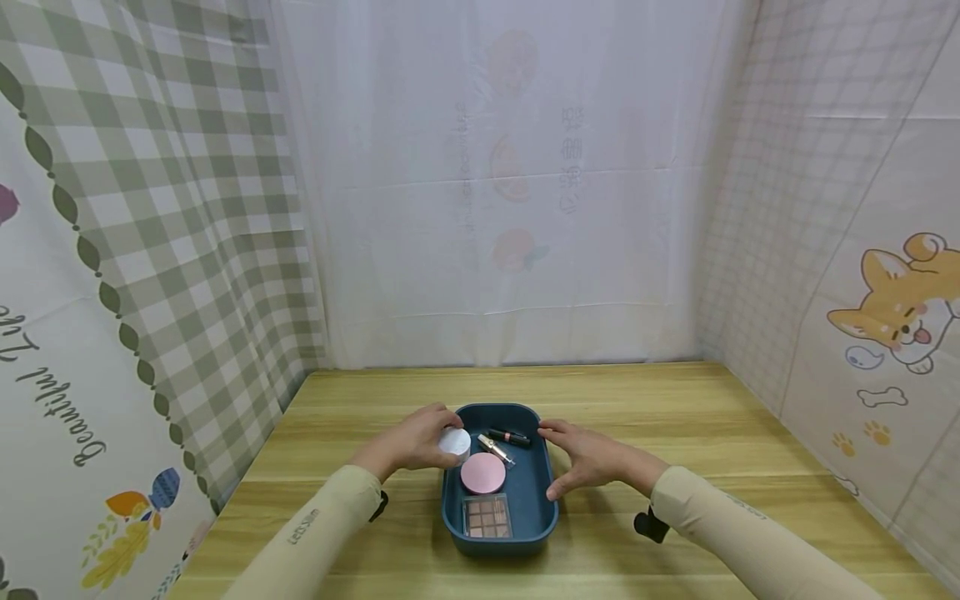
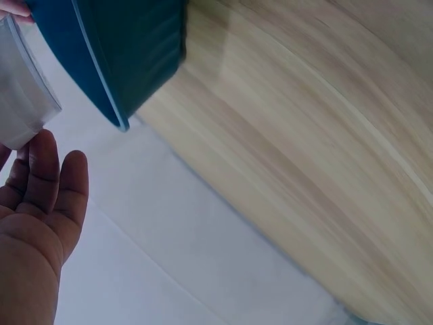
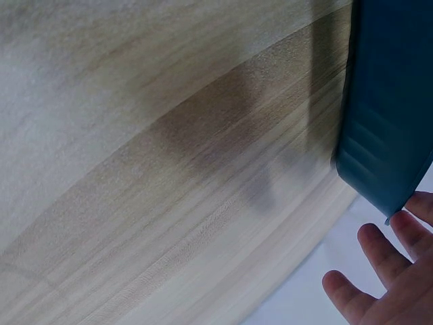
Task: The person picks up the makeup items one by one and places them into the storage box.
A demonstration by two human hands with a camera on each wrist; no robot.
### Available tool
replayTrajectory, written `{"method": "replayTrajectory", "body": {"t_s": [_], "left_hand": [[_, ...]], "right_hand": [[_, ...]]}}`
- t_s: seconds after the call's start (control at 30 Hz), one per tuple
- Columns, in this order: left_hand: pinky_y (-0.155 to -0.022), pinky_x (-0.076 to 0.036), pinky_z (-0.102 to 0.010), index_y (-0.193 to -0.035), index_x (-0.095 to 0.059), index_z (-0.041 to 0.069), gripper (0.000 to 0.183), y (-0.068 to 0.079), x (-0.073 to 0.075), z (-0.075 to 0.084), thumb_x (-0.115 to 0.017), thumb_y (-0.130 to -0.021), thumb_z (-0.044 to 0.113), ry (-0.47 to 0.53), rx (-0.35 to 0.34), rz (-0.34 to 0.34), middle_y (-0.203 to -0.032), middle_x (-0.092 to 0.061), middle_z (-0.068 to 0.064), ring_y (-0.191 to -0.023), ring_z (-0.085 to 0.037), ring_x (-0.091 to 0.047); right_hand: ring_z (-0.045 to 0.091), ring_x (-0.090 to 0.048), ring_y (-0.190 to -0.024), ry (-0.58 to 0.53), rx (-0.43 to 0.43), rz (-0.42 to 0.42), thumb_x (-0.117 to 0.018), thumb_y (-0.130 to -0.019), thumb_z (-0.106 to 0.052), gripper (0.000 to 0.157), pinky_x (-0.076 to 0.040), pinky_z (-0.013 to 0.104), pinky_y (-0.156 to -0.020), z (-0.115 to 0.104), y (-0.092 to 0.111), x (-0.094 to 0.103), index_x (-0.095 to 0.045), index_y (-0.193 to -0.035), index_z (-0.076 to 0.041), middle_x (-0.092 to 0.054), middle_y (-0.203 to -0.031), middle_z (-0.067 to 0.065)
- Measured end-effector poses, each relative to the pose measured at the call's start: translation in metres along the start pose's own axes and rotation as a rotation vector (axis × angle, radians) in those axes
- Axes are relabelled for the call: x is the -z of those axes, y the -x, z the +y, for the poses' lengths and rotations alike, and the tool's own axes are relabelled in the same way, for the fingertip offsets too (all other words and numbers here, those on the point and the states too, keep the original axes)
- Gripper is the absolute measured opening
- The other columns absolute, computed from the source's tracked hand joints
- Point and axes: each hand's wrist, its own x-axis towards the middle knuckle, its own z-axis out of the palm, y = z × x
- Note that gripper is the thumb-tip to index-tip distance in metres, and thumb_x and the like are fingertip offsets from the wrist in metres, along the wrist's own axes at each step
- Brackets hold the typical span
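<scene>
My left hand [image 1: 422,439] grips a small round white-lidded jar [image 1: 454,444] over the left rim of a dark blue bin [image 1: 536,500]. In the left wrist view the jar [image 2: 24,88] has clear sides, with fingertips against it. My right hand [image 1: 592,457] is spread at the bin's right side, fingertips right at the rim. Inside the bin lie a pink round compact [image 1: 483,473], an eyeshadow palette [image 1: 487,517] with a clear lid, a gold-and-clear lipstick tube [image 1: 493,448] and a black tube [image 1: 510,437] with a pinkish band.
The bin stands on a wood-grain table [image 1: 630,550]. A white curtain [image 1: 510,317] hangs behind it, a green checked cloth [image 1: 225,167] on the left and a dog-print cloth [image 1: 847,275] on the right.
</scene>
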Motion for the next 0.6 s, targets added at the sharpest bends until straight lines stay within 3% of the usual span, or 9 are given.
{"method": "replayTrajectory", "body": {"t_s": [0.43,0.6], "left_hand": [[-0.071,-0.050,-0.027,-0.113,-0.068,0.004,0.045,-0.012,-0.013,0.010,-0.082,-0.078,0.028,-0.012,-0.036,-0.020,-0.104,-0.059,-0.004,-0.088,-0.016,-0.054],[-0.072,-0.050,-0.024,-0.116,-0.067,0.005,0.048,-0.019,-0.019,0.016,-0.082,-0.078,0.029,-0.021,-0.010,-0.057,-0.108,-0.059,-0.003,-0.089,-0.014,-0.054]], "right_hand": [[0.044,-0.038,-0.137,0.002,0.012,0.005,-0.082,-0.076,-0.051,0.104,-0.036,0.062,-0.106,-0.001,0.000,0.000,-0.035,-0.151,0.003,-0.030,-0.156,0.021],[0.044,-0.036,-0.138,-0.006,0.019,0.002,-0.082,-0.077,-0.051,0.104,-0.035,0.062,-0.107,0.000,0.000,0.000,-0.034,-0.151,0.003,-0.029,-0.157,0.022]]}}
